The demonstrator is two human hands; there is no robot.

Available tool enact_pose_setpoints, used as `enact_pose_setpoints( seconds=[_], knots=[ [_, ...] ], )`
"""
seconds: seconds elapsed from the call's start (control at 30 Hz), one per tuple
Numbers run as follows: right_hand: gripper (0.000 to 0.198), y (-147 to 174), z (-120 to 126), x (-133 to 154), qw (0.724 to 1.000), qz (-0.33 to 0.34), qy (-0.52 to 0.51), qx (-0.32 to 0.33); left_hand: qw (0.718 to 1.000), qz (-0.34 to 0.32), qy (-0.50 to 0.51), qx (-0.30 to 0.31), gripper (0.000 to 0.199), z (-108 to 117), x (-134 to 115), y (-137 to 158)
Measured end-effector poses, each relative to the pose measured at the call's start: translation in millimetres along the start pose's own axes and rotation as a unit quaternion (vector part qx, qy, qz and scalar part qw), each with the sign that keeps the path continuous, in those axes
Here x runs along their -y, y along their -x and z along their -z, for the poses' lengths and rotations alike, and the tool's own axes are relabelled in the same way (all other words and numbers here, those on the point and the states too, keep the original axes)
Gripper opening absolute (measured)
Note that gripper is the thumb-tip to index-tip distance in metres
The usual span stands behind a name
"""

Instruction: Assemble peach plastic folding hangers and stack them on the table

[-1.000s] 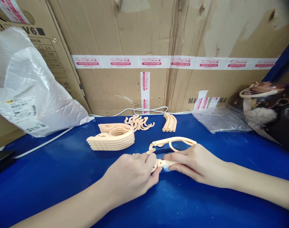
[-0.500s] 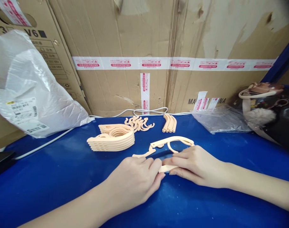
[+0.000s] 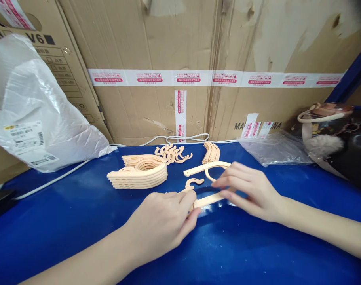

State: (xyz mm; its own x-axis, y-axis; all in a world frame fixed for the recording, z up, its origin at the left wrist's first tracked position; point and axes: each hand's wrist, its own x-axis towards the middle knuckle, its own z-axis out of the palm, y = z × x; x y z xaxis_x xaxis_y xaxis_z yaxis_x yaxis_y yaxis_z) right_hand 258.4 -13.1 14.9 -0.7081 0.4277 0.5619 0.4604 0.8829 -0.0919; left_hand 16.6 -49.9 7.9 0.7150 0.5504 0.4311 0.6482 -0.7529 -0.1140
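Note:
A cream plastic folding clothes hanger (image 3: 208, 199) is between my hands over the blue table. My left hand (image 3: 168, 221) is closed on its left part, with thumb and fingers pinching near the joint; the fingers hide that end. The small curved hook (image 3: 194, 182) sticks up just beyond my left knuckles. My right hand (image 3: 248, 194) has its thumb and fingers at the right end of the hanger, partly covering it. The far arm (image 3: 207, 168), with a curved inner strip, reaches left from under my right fingers, its holed end standing apart from the hook.
On the blue table (image 3: 79, 229), a stack of cream hanger pieces (image 3: 139, 178) lies left, with loose hooks (image 3: 176, 153) and short curved pieces (image 3: 210, 152) behind. A white plastic bag (image 3: 35, 114), cardboard boxes (image 3: 156, 43), a white cable (image 3: 58, 182) and a clear bag (image 3: 272, 150) surround the area.
The hanger's far arm has swung up and away from the hook, so its left end is now apart. My right hand has moved slightly up and its fingers have loosened; my left has shifted slightly left.

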Motion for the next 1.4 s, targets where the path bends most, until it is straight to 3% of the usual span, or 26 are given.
enact_pose_setpoints(
  seconds=[0.1, 0.37, 0.63, 0.83, 1.13, 1.3, 1.4],
  knots=[
    [0.022, -3, 3, -7, 0.997, -0.049, 0.049, -0.046, 1.000, -0.010, -0.019, -0.018, 0.027, 2, 1, -1],
    [0.022, -5, -1, -25, 0.992, -0.086, 0.030, 0.085, 1.000, -0.017, -0.003, 0.019, 0.025, 0, 4, 0],
    [0.021, 0, -5, -27, 0.991, -0.088, 0.085, 0.063, 0.991, -0.100, 0.018, 0.092, 0.022, 1, 0, 3],
    [0.019, 1, -7, -31, 0.988, -0.118, 0.086, 0.057, 0.997, -0.037, -0.018, 0.065, 0.022, -1, 1, 2],
    [0.020, 2, -7, -30, 0.983, -0.122, 0.127, 0.049, 0.992, -0.112, 0.025, 0.061, 0.011, 6, -2, -1],
    [0.022, 2, -7, -33, 0.973, -0.143, 0.167, 0.075, 0.988, -0.141, 0.022, 0.060, 0.023, 3, 2, -1],
    [0.023, 2, -7, -37, 0.964, -0.166, 0.187, 0.085, 0.991, -0.110, 0.044, 0.062, 0.035, -3, 7, 0]
  ],
)
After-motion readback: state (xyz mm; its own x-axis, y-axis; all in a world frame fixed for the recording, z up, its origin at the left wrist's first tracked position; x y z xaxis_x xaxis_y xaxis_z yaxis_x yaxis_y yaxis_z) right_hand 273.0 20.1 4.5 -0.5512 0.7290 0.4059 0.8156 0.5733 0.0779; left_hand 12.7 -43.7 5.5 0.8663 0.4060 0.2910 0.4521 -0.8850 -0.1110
